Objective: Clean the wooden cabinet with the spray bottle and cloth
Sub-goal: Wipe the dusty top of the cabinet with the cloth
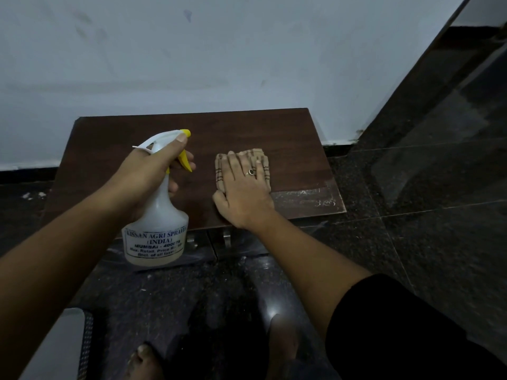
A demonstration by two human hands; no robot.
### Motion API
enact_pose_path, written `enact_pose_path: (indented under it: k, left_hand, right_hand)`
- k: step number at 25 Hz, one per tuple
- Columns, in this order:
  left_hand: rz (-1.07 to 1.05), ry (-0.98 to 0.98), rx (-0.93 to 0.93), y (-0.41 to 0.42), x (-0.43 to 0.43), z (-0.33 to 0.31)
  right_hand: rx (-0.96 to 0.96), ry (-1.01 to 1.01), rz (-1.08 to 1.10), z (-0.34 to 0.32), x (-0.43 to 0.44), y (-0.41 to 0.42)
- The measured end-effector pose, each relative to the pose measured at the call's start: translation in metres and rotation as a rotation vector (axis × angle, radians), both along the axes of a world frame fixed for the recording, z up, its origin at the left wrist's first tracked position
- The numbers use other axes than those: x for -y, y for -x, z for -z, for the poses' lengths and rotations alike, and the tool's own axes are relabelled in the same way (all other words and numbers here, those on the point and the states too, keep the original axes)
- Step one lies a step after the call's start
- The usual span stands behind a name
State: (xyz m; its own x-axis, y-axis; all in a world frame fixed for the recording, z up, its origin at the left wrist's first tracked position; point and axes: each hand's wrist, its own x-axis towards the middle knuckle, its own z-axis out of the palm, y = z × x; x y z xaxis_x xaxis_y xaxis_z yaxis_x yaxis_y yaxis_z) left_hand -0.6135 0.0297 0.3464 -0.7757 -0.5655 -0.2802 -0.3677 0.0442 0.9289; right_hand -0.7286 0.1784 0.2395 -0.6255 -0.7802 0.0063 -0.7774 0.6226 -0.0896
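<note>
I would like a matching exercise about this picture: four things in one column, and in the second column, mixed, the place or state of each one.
1. translucent white plastic spray bottle with yellow trigger
2. folded beige striped cloth
3. dark brown wooden cabinet
4. small ring

A. on a finger of the right hand
B. against the pale wall
C. gripped by the left hand
D. pressed flat on the cabinet top

Pairs: 1-C, 2-D, 3-B, 4-A
</note>
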Motion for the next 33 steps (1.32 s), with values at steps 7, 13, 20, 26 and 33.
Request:
enact_pose_path:
  k: [7,13,20,26,33]
  left_hand:
    - [0.017,0.004,0.011,0.003,-0.007,0.002]
    - [0.018,-0.023,-0.006,0.011,-0.018,0.003]
    - [0.021,-0.033,-0.016,0.011,-0.026,0.002]
    - [0.033,-0.035,-0.011,0.001,-0.026,0.006]
    - [-0.001,-0.027,-0.012,-0.015,-0.019,-0.006]
  right_hand:
    - [0.023,-0.025,0.057,-0.002,-0.039,0.053]
    - [0.023,-0.036,0.208,-0.004,-0.111,0.111]
    - [0.026,-0.070,0.211,0.001,-0.136,0.097]
    - [-0.001,-0.074,0.218,-0.004,-0.105,0.057]
    - [0.017,-0.020,0.031,-0.004,-0.024,-0.019]
